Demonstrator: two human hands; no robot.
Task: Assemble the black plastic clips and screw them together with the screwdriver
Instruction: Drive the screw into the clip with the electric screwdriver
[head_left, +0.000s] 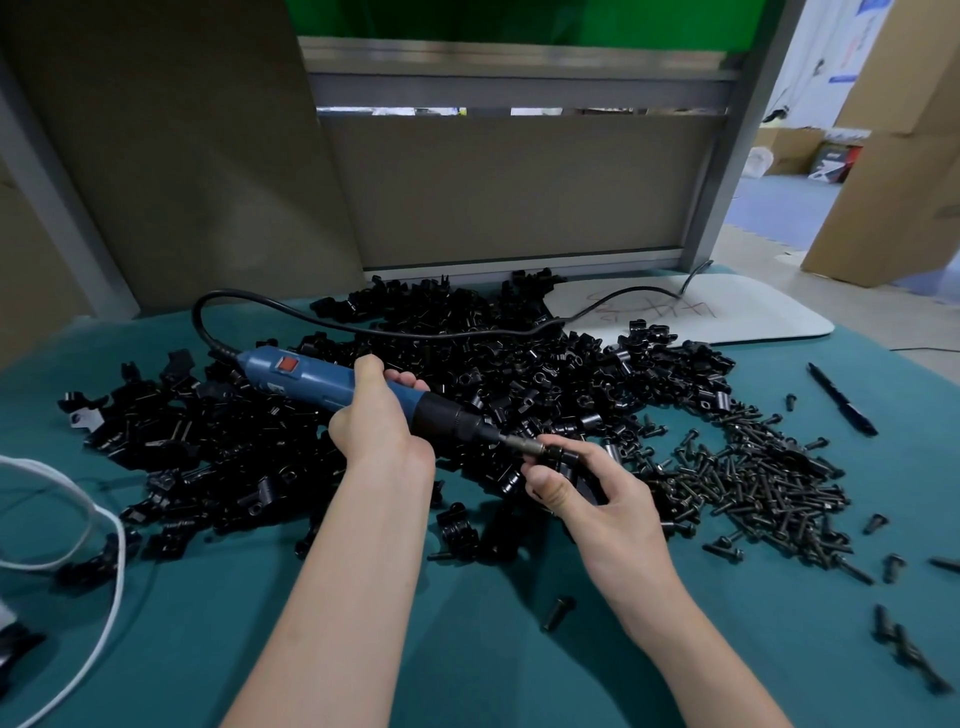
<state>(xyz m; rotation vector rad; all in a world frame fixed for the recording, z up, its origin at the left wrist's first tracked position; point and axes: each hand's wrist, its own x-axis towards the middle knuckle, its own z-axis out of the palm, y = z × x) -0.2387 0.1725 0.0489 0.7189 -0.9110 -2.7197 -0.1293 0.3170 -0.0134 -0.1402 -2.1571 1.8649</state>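
While left hand (379, 421) grips screwdriver (311, 374) | right hand (597, 499) pinches clip (569, 460) between fingertips | bit (519, 446) apparently touching it

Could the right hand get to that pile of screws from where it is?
Probably yes: the screws lie on the table just beside the right hand with nothing between, though it is busy pinching a clip.

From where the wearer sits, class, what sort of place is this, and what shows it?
Probably a factory assembly station: a heap of black plastic clips, a pile of screws, a corded electric screwdriver in the left hand, cardboard boxes behind.
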